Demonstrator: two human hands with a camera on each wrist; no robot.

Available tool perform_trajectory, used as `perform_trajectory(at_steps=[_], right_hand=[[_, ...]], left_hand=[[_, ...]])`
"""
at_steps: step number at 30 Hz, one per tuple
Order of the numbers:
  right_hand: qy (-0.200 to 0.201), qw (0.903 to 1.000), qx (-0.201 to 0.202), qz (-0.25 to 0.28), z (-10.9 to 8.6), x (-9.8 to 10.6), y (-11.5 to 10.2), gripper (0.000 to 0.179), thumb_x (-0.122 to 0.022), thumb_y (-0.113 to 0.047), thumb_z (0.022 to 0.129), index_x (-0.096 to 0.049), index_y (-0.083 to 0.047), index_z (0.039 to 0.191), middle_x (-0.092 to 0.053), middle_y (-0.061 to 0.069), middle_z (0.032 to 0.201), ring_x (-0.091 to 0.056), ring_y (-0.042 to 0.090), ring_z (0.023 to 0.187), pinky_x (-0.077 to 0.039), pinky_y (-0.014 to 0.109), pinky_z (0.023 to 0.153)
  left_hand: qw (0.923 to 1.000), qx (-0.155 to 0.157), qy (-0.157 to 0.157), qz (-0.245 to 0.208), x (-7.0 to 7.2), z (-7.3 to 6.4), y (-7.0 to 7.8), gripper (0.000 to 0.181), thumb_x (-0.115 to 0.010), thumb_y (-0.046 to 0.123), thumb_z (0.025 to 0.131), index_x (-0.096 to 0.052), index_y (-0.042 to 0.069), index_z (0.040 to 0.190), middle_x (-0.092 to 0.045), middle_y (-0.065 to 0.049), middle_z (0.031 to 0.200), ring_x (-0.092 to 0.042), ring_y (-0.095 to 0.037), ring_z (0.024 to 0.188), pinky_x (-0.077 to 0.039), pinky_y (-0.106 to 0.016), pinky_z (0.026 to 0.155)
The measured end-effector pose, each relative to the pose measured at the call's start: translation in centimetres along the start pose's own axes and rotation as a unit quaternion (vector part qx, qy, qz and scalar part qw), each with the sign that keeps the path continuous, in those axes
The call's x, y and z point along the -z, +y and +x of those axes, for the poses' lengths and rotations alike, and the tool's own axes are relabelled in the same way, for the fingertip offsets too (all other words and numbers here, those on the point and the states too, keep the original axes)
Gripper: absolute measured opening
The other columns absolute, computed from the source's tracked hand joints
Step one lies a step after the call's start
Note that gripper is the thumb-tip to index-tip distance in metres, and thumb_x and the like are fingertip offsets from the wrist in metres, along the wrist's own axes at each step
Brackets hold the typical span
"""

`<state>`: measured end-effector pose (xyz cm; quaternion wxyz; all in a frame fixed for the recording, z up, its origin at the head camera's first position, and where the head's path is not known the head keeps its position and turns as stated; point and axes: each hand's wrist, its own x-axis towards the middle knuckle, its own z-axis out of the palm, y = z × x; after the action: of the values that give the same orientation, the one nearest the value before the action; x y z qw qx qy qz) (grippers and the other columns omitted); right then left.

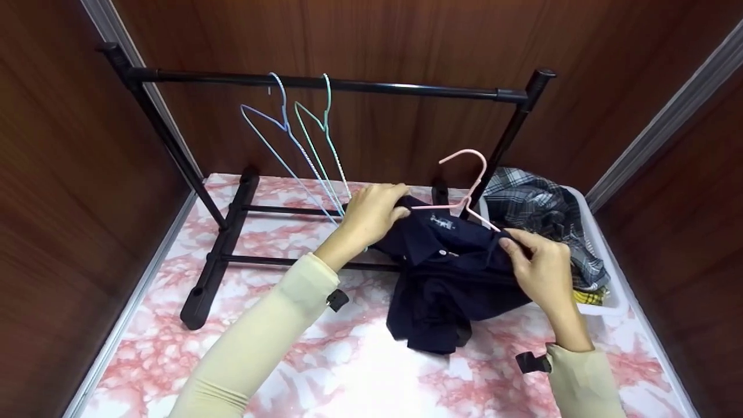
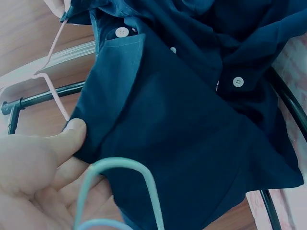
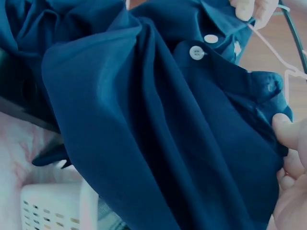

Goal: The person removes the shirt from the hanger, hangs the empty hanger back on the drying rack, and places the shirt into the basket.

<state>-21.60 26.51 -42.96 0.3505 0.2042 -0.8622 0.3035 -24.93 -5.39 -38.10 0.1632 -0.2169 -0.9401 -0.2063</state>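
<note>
A navy button-up shirt [image 1: 447,284] hangs between both hands, its collar turned upward and white buttons showing. The pink hanger [image 1: 467,197] sits in the shirt's neck, hook pointing up; its arms run into the shoulders. My left hand [image 1: 374,212] pinches the shirt at one shoulder, thumb on the cloth in the left wrist view. On the other shoulder, my right hand [image 1: 540,264] grips the cloth near the hanger's arm end. Close by the left hand hang a blue hanger [image 1: 285,126] and a green hanger [image 1: 326,128].
A black clothes rack [image 1: 406,88] stands behind the hands, its feet on a pink-and-white marbled surface [image 1: 290,360]. At the right, a white basket [image 1: 618,290] holds a grey plaid garment [image 1: 522,200] and a yellow checked cloth [image 1: 591,296]. Brown wood panels surround the space.
</note>
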Motion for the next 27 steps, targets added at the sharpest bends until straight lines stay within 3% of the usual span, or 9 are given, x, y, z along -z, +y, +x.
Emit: perform_trajectory(at_steps=[4,9,12,16,19,22,27], right_hand=[[0.022,0.9997,0.004,0.013,-0.2,-0.5,0.2,0.014,-0.082,-0.002,0.091,-0.083,-0.002,0.104,-0.081,0.014,0.099,-0.078,0.030,0.094,-0.043,0.006,0.088],[0.037,0.9989,0.008,0.028,-0.2,-0.6,0.2,0.014,-0.082,-0.001,0.091,-0.084,-0.003,0.105,-0.081,0.014,0.099,-0.077,0.023,0.094,-0.045,0.006,0.090],[0.038,0.9987,0.004,0.034,-0.3,-0.6,0.2,0.014,-0.082,-0.001,0.091,-0.084,-0.003,0.105,-0.082,0.012,0.100,-0.075,0.012,0.096,-0.045,0.006,0.090],[0.040,0.9983,-0.008,0.042,-0.4,-0.6,0.2,0.014,-0.081,0.000,0.091,-0.084,-0.003,0.104,-0.082,0.012,0.099,-0.063,-0.016,0.099,-0.046,0.006,0.089],[0.040,0.9980,-0.010,0.047,-0.4,-0.7,0.2,0.014,-0.081,0.001,0.091,-0.084,-0.004,0.103,-0.082,0.011,0.099,-0.057,-0.024,0.099,-0.046,0.006,0.088],[0.041,0.9981,-0.003,0.045,-0.4,-0.9,0.1,0.014,-0.082,0.000,0.091,-0.085,-0.004,0.104,-0.082,0.011,0.098,-0.064,-0.015,0.097,-0.046,0.006,0.088],[0.049,0.9980,0.013,0.036,-0.1,-1.0,-0.2,0.015,-0.083,0.000,0.089,-0.084,-0.002,0.104,-0.081,0.013,0.097,-0.077,0.024,0.090,-0.046,0.006,0.088]], left_hand=[[0.9990,-0.021,-0.021,-0.033,0.1,-0.2,-0.4,0.026,-0.072,0.011,0.101,-0.071,0.007,0.127,-0.075,-0.010,0.127,-0.067,-0.031,0.125,-0.052,-0.049,0.105],[0.9972,-0.017,0.000,-0.073,0.0,-0.2,-0.9,0.025,-0.074,0.015,0.098,-0.074,0.004,0.121,-0.077,-0.012,0.121,-0.069,-0.029,0.122,-0.052,-0.043,0.106],[0.9964,-0.015,0.015,-0.082,-0.1,-0.2,-0.9,0.022,-0.075,0.019,0.098,-0.077,0.006,0.116,-0.078,-0.010,0.116,-0.071,-0.027,0.117,-0.054,-0.043,0.102],[0.9955,-0.021,0.032,-0.087,-0.4,-0.2,-0.6,0.021,-0.075,0.021,0.098,-0.079,0.009,0.115,-0.078,-0.009,0.109,-0.073,-0.026,0.110,-0.056,-0.043,0.096],[0.9949,-0.024,0.039,-0.090,-0.6,-0.1,-0.2,0.022,-0.075,0.023,0.098,-0.079,0.010,0.114,-0.078,-0.008,0.107,-0.074,-0.025,0.108,-0.056,-0.042,0.095],[0.9945,-0.027,0.041,-0.093,-0.6,0.1,0.1,0.021,-0.075,0.025,0.098,-0.080,0.011,0.113,-0.078,-0.007,0.106,-0.074,-0.024,0.107,-0.056,-0.041,0.095],[0.9934,-0.038,0.049,-0.096,-0.4,0.6,0.9,0.022,-0.075,0.027,0.097,-0.080,0.011,0.112,-0.078,-0.006,0.104,-0.074,-0.024,0.104,-0.055,-0.042,0.094]])
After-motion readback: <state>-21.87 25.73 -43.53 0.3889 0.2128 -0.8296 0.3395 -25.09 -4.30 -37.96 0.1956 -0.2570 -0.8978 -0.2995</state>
